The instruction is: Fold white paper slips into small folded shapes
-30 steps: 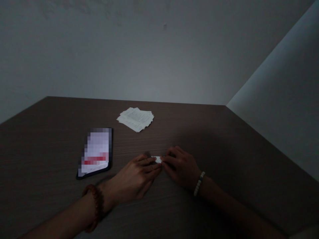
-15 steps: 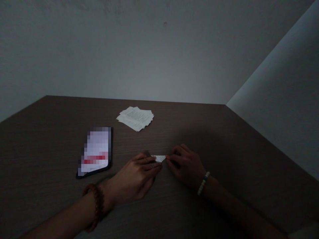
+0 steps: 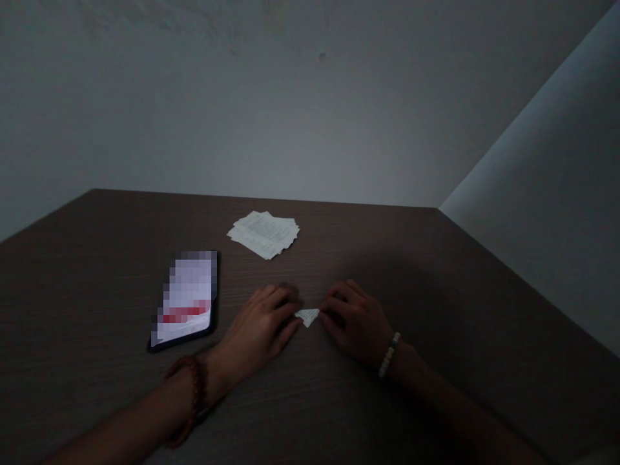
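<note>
A small folded paper (image 3: 307, 317), white with printed lines, lies between my hands, its visible part shaped like a triangle pointing toward me. My left hand (image 3: 268, 320) pinches its left corner between thumb and fingers. At the right corner, the thumb and fingertips of my right hand (image 3: 357, 320) are closed on the same paper. Both hands rest low over the table. A brown beaded bracelet circles my left wrist, and a pale beaded one my right.
On the brown wooden table (image 3: 300, 407), a loose stack of printed paper sheets (image 3: 265, 235) lies toward the back. A phone (image 3: 188, 297) with a lit, blurred screen is left of my left hand. Pale walls (image 3: 310, 116) border the table behind and at the right.
My left fingers have drawn back from lying across the paper to its left corner, so more of the paper shows. The right hand keeps its hold, shifted slightly left.
</note>
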### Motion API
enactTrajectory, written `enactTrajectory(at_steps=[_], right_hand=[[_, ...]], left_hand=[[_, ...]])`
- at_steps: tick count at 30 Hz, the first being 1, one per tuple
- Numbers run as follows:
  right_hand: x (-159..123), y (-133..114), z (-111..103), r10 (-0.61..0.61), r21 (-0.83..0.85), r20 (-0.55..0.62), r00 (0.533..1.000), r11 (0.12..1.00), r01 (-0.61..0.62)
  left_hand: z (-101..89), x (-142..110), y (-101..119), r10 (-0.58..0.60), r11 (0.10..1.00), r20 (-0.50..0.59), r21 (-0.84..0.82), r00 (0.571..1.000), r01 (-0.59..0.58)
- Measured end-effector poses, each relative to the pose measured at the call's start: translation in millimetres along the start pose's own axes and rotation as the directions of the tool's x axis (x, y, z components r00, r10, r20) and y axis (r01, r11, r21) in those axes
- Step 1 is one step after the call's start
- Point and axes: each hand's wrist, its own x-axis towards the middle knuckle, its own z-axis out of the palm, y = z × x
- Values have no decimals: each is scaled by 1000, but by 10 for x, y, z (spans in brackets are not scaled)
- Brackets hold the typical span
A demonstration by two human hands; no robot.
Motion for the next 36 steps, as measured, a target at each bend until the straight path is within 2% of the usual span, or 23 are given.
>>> enactTrajectory(at_steps=[12,18,29,36], right_hand=[[27,-10,34,69,173,32,997,982,-73],[40,-11,56,71,220,47,996,972,-79],[17,-103,-52,71,407,-19,997,912,-57],[27,-114,-12,142,442,-34,989,890,-113]], left_hand=[[-53,30,27,-45,991,26,-127,999,48],[-34,40,13,-56,992,39,-112,998,60],[-23,8,-39,-87,977,-7,-195,996,84],[-58,6,4,16,961,-114,-273,993,-47]])
